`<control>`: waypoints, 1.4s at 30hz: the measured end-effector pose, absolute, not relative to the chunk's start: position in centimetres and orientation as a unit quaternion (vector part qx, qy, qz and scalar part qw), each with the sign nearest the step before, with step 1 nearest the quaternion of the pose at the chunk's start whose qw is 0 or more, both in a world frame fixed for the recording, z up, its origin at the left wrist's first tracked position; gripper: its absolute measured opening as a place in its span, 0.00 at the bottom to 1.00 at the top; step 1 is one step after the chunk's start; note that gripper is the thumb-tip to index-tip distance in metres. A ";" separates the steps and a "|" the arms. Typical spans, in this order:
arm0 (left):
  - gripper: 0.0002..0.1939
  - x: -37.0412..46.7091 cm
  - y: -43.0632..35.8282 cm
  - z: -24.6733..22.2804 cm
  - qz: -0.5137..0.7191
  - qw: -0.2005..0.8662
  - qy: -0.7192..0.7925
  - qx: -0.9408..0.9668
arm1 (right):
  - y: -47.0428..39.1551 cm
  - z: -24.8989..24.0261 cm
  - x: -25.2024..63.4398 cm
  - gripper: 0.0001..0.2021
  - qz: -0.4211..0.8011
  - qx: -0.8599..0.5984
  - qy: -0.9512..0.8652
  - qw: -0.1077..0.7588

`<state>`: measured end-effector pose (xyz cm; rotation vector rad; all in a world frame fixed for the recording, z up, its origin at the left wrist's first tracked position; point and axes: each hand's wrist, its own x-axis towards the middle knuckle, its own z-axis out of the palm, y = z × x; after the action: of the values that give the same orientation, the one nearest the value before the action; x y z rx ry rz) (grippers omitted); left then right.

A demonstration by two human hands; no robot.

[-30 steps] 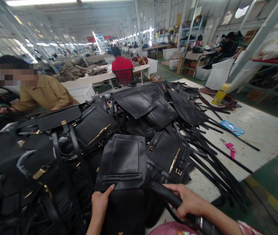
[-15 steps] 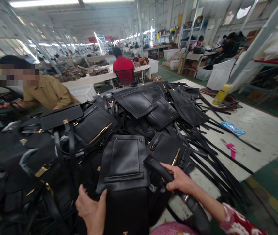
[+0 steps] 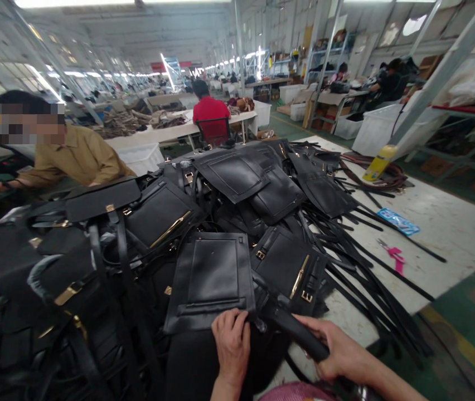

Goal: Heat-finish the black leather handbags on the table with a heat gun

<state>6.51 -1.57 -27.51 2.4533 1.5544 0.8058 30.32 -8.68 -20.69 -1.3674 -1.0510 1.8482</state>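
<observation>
A black leather backpack [image 3: 214,270] lies in front of me, its stitched panel facing up and plain black material below. My left hand [image 3: 232,342] is closed at the panel's lower right edge, fingers curled over; the fingertips are partly hidden. In my right hand [image 3: 333,348] is a black vacuum hose handle [image 3: 298,328], its tube pointing up and left beside the panel's right edge. The nozzle's tip is hard to make out against the dark leather. Just beyond it rests another black bag [image 3: 283,262] with a gold zip and buckles.
Black bags [image 3: 103,200] and straps [image 3: 371,295] pile over the white table [image 3: 450,223]. To the right lie pink-handled scissors [image 3: 394,256], a blue-and-white card [image 3: 398,221], a yellow bottle [image 3: 379,162] and coiled brown straps [image 3: 396,181]. A co-worker in tan [image 3: 82,153] stands at the left.
My left hand has moved right, from the panel's left corner to its lower right edge, and its fingers have closed. My right hand has drawn the hose handle down and right, towards me.
</observation>
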 end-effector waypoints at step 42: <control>0.04 6.1 -2.1 -27.5 0.328 0.127 0.528 0.773 | -3.6 -20.1 29.2 0.42 0.759 -0.433 -0.400 0.276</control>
<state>6.09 -2.13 -27.49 2.2493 1.5363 0.9540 29.22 -3.64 -20.15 -1.1642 -1.0753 2.0384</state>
